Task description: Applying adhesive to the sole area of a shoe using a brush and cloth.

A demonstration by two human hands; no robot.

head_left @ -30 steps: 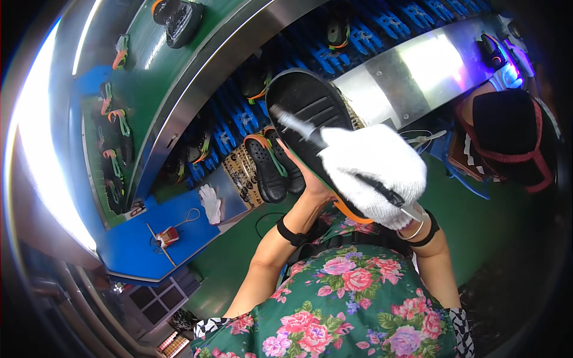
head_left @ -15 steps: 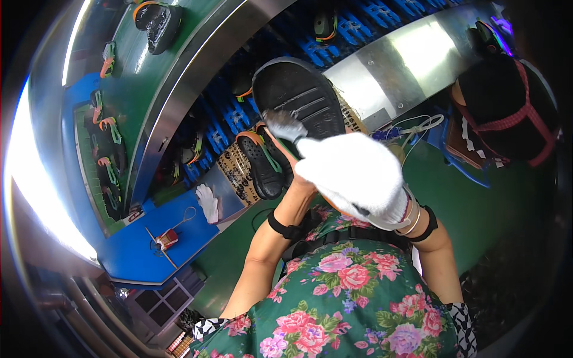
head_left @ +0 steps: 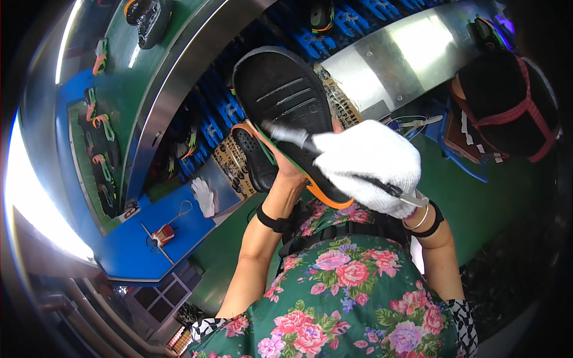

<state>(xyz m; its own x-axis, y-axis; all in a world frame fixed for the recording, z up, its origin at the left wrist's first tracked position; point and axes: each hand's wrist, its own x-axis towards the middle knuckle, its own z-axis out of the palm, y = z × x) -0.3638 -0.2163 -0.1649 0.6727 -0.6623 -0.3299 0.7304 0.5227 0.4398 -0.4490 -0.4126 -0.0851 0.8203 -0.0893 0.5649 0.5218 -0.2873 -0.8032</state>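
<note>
My bare left hand (head_left: 290,160) is wrapped round the near part of a large black clog (head_left: 283,89), its grooved sole facing up and an orange strap showing at the near end. My right hand (head_left: 370,167), in a white knitted glove, is closed round the handle of a brush (head_left: 289,134). The grey, blurred bristles are over the sole, below its wet-looking grooves; whether they touch it I cannot tell. Behind my left hand is another black clog (head_left: 253,158) with holes and an orange strap, partly covered by the held one.
A blue shelf (head_left: 131,244) on the left carries a white glove (head_left: 204,197) and a small red item (head_left: 162,235). Blue racks (head_left: 227,110) run behind a curved metal edge (head_left: 173,77). Cardboard (head_left: 233,164) lines the bench front. A person's dark-covered head (head_left: 495,101) is at right.
The held clog has shifted left and a little nearer, showing more of its near end and orange strap. The brush has moved slightly right and nearer across the sole.
</note>
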